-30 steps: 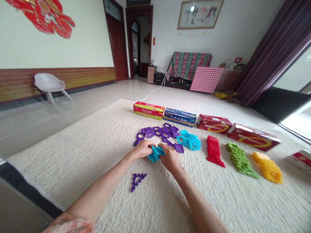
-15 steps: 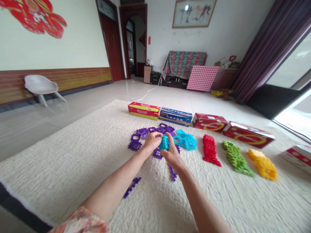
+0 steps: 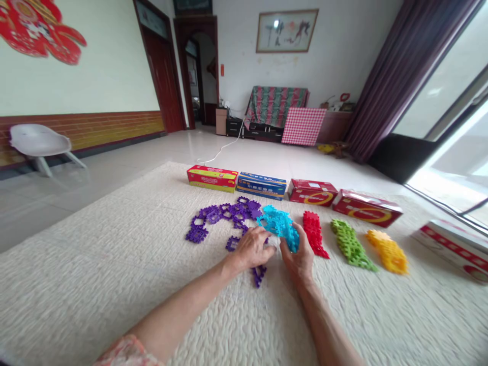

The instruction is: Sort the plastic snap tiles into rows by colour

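My right hand (image 3: pixel 300 258) grips a stack of light-blue interlocking plastic pieces (image 3: pixel 293 241) between thumb and fingers, against the near right end of the light-blue pile (image 3: pixel 274 219). To its left, my left hand (image 3: pixel 252 248) hovers low over the purple pieces with thumb and fingers apart, and nothing shows in it. Purple interlocking pieces (image 3: pixel 213 214) are spread in a loose arc on the mat, partly hidden by the left hand. One triangular purple piece (image 3: pixel 259 275) lies just below that hand.
Rows of red (image 3: pixel 314 234), green (image 3: pixel 349 246) and yellow pieces (image 3: pixel 387 252) lie to the right. Behind stand a red-and-yellow box (image 3: pixel 212 179), a blue box (image 3: pixel 261 186) and two dark red boxes (image 3: pixel 312 193). A white-and-red box (image 3: pixel 453 248) sits far right on the quilted mat (image 3: pixel 114 264).
Both hands have moved apart and down from holding the light-blue stack together. The right hand has brought it to the light-blue pile; the left has let go. The view has shifted right.
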The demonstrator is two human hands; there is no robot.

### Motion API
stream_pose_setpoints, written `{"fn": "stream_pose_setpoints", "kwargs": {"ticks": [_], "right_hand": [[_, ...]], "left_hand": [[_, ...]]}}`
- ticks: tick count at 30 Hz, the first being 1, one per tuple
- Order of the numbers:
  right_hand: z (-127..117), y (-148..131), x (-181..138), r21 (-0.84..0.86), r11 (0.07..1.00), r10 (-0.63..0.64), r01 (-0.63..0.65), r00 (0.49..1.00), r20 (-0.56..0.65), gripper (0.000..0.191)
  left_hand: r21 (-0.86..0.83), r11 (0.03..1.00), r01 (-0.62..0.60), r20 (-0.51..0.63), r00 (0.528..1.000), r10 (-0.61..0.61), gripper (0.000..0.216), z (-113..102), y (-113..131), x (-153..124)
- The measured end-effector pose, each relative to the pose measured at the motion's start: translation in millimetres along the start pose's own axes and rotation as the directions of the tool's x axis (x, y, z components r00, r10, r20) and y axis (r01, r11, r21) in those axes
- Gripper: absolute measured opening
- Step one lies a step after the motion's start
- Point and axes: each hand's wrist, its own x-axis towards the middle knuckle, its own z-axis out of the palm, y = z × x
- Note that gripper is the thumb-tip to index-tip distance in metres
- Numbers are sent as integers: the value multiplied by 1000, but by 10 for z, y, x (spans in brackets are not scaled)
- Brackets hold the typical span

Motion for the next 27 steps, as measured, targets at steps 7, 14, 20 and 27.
{"fn": "stream_pose_setpoints", "kwargs": {"ticks": [7, 14, 20, 27], "right_hand": [[5, 55, -50, -21, 999, -41, 41, 999, 12, 53], [15, 55, -46, -46, 999, -28, 28, 1000, 5, 55], [14, 61, -55, -41, 999, -3, 4, 1000, 26, 57], [34, 73, -41, -35, 999, -37, 38, 999, 7, 54]], "left_hand": [[231, 958, -170, 217, 969, 120, 50, -49, -158, -359], [262, 932, -250, 187, 961, 205, 38, -231, -546, -269], [249, 958, -142, -24, 988, 153, 35, -411, -580, -283], [145, 981, -126, -38, 990, 133, 31, -510, -457, -682]]}}
